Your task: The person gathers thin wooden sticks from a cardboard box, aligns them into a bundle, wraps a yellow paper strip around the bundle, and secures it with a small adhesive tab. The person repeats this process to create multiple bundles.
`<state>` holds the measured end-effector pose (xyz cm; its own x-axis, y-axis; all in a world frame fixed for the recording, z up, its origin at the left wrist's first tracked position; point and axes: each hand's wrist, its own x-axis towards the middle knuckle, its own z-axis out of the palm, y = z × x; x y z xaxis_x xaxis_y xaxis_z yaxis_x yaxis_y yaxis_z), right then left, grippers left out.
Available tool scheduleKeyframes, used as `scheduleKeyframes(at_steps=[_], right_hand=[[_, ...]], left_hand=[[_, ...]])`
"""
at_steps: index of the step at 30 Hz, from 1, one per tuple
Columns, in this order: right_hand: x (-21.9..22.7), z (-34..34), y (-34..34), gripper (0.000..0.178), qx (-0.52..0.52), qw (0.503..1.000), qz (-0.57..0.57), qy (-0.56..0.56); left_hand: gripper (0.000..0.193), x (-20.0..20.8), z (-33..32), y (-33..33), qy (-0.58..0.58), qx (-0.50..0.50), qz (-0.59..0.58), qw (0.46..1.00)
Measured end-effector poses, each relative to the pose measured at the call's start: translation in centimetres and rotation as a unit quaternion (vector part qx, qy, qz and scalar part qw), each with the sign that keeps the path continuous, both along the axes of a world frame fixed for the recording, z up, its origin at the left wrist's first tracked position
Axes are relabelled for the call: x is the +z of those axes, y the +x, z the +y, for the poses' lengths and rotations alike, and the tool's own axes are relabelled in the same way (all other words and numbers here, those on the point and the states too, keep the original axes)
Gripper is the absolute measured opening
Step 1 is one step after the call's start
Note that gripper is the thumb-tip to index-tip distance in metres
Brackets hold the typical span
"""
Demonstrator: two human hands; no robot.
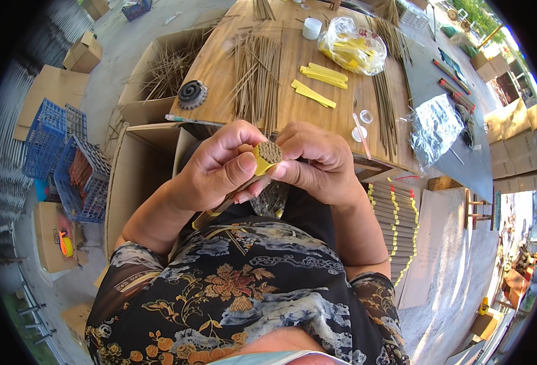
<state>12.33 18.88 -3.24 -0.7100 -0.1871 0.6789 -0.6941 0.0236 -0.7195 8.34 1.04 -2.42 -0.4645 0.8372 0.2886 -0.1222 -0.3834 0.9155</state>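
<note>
A bundle of thin brown incense sticks (pixel 271 152) is between my hands, its round end facing up and a yellow paper strip (pixel 260 163) wrapped around it near that end. My left hand (pixel 216 164) is closed around the bundle's left side, thumb against the yellow paper. On the other side, the thumb and fingers of my right hand (pixel 319 163) pinch the strip at the bundle's edge. The rest of the bundle slants down to the left under my left hand, partly hidden.
Ahead is a wooden table (pixel 219 67) with loose sticks (pixel 259 79), yellow paper strips (pixel 323 76), a plastic bag of strips (pixel 353 48) and a white jar (pixel 311 28). Open cardboard boxes (pixel 137 182) and blue crates (pixel 86 182) stand left; finished bundles (pixel 396 225) lie to the right.
</note>
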Motion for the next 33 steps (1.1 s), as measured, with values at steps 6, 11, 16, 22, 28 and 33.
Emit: scheduleKeyframes(at_steps=[6,11,16,22,28,33], right_hand=[[-0.2,0.9,0.4,0.023,-0.017,1.000,-0.007,-0.009],[-0.1,1.1,1.1,0.030,-0.022,0.993,-0.066,-0.092],[0.5,2.0,0.5,0.040,-0.091,0.993,0.077,-0.018],[0.7,2.3,0.5,0.045,-0.119,0.987,0.107,-0.018],[0.2,2.7,0.4,0.044,-0.144,0.987,0.077,-0.003],[-0.6,3.8,-0.1,0.039,-0.150,0.988,-0.013,-0.021]], left_hand=[[0.026,0.4,1.0,0.3,0.010,-0.014,-0.009,1.000],[0.026,0.6,1.5,-0.2,-0.002,-0.086,-0.057,0.995],[0.030,1.3,2.1,-0.4,-0.044,-0.016,0.063,0.997],[0.045,2.5,2.4,-1.3,-0.111,-0.022,0.212,0.971],[0.050,0.7,3.9,-1.8,-0.070,-0.044,0.133,0.988],[0.041,-0.8,6.0,-2.1,-0.025,-0.063,-0.097,0.993]])
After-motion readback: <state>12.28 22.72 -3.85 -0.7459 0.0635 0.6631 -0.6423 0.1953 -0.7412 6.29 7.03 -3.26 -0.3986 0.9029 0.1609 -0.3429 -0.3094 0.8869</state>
